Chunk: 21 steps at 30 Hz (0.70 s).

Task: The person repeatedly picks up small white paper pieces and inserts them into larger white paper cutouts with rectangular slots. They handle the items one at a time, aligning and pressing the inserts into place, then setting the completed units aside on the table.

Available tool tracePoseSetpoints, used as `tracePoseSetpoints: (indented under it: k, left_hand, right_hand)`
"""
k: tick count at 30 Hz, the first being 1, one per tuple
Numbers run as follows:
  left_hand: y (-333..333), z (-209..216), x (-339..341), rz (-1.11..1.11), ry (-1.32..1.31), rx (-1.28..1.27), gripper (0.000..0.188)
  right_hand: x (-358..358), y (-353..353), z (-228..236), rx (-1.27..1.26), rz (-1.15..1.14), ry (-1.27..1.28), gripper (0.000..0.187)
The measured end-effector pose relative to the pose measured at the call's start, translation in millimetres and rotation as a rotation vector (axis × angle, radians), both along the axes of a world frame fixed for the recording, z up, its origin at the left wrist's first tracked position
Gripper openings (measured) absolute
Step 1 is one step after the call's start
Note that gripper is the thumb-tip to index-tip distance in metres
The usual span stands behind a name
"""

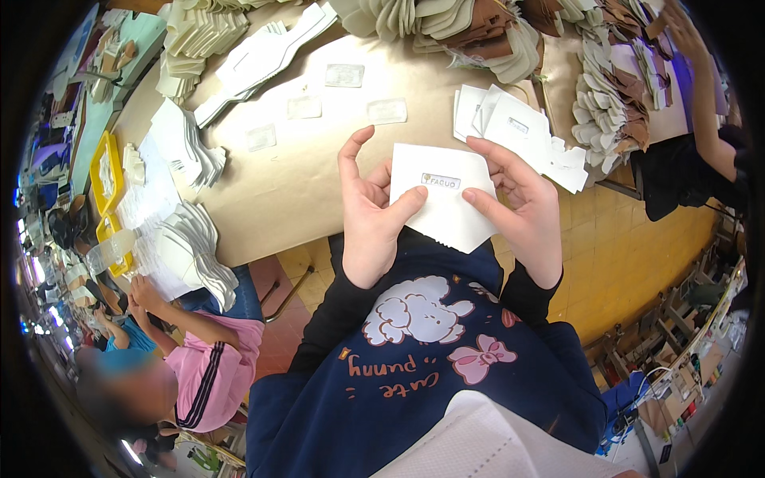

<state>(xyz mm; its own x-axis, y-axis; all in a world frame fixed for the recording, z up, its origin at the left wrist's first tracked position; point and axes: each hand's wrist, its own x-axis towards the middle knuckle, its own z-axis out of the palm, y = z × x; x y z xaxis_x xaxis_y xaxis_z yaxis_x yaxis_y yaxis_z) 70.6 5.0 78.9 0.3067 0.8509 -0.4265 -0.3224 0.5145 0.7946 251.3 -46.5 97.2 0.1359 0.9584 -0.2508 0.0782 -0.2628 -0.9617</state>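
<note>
A white, flat piece of material [450,219] with a zigzag-cut lower edge is held up in front of my body, over the table's near edge. A small rectangular label [441,182] sits at its middle. My left hand [370,211] grips the piece by its left side, thumb on the front beside the label and index finger raised off it. My right hand [526,207] pinches the right side, thumb on the front and fingers partly hidden behind. Just beyond my right hand, similar white pieces [518,123] lie overlapped, at least one bearing a label.
Several small translucent rectangles [344,76] lie on the brown-covered table [295,191]. Stacks of white cut pieces [191,239] line the left; pale and brown pieces [494,40] pile up at the back. Yellow trays [107,171] stand far left. A co-worker in pink [219,374] sits left; another person's arm [701,95] reaches in at right.
</note>
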Motion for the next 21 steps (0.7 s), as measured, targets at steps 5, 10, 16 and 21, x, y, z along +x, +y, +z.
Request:
tracePoseSetpoints:
  k: [5,10,16,21]
  left_hand:
    - [0,0,0,-0.001,0.000,-0.028,0.085]
    - [4,-16,-6,-0.137,0.144,0.068,0.084]
    - [29,-47,-44,-0.085,0.563,0.319,0.057]
    - [53,-60,-67,0.037,0.855,0.499,0.040]
  right_hand:
    - [-4,2,-8,0.052,-0.069,0.022,0.050]
    - [9,-3,-21,0.101,-0.072,-0.142,0.047]
    - [60,-4,-34,0.056,-0.291,-0.421,0.044]
    - [73,1,-31,0.079,-0.422,-0.681,0.039]
